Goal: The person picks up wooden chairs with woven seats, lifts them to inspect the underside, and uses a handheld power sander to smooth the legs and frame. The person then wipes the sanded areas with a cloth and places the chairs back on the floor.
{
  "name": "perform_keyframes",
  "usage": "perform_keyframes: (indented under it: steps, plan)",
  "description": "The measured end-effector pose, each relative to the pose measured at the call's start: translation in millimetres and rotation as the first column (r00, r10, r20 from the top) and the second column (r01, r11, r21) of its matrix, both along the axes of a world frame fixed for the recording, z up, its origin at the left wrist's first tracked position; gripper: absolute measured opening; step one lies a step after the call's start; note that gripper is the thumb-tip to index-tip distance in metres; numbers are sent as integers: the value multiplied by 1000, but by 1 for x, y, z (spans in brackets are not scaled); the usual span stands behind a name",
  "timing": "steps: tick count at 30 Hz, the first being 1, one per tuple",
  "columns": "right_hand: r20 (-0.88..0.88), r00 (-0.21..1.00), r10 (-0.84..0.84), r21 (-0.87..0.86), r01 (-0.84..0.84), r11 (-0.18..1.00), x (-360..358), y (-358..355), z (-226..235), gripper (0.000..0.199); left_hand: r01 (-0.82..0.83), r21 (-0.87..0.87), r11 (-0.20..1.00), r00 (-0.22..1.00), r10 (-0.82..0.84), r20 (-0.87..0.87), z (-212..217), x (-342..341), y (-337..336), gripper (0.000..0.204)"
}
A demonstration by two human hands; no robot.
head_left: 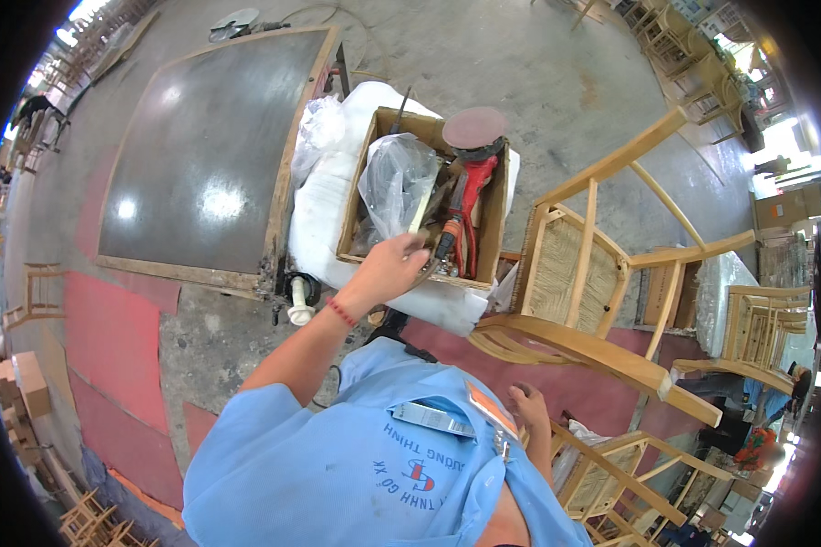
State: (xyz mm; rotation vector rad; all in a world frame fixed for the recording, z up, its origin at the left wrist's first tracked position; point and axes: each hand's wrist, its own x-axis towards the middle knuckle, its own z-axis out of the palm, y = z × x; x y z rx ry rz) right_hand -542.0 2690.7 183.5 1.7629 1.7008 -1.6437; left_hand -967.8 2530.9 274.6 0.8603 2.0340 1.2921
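My left hand (394,268) reaches over the near edge of a wooden box (360,196). Its fingers are closed at the lower end of a thin pale-yellow stick (420,213), whose kind I cannot make out. Beside the stick, a crumpled clear plastic bag (394,182) fills the box's left part. A red power sander (471,196) with a round pad lies along the right side, its pad above the far rim. Small tools under my fingers are partly hidden. My right hand (529,407) hangs by my body, partly covered by the shirt, fingers loosely apart and nothing visible in them.
White foam wrap (315,228) lies under the box. A dark-topped table (210,164) stands to the left, with a white-handled tool (299,303) by its corner. A wooden chair with a woven seat (579,269) lies tipped on the right; another chair (602,474) is nearer me.
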Motion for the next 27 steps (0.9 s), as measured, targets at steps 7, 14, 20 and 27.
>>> perform_keyframes:
  steps: [7,14,20,27]
  plan:
    - [-158,937,310,297,-255,920,-27,-4,22,52,-95,-81,992,809,124,575,-75,-15,131,18]
    - [-512,799,317,276,-196,941,-35,-22,159,52,-83,147,986,822,-15,569,12,45,90,16]
    - [-757,567,325,463,115,879,-77,-32,283,83,102,489,866,736,-396,549,115,144,44,16]
    - [-992,40,120,122,559,821,-45,-29,329,64,646,609,460,305,-887,345,158,248,69,20]
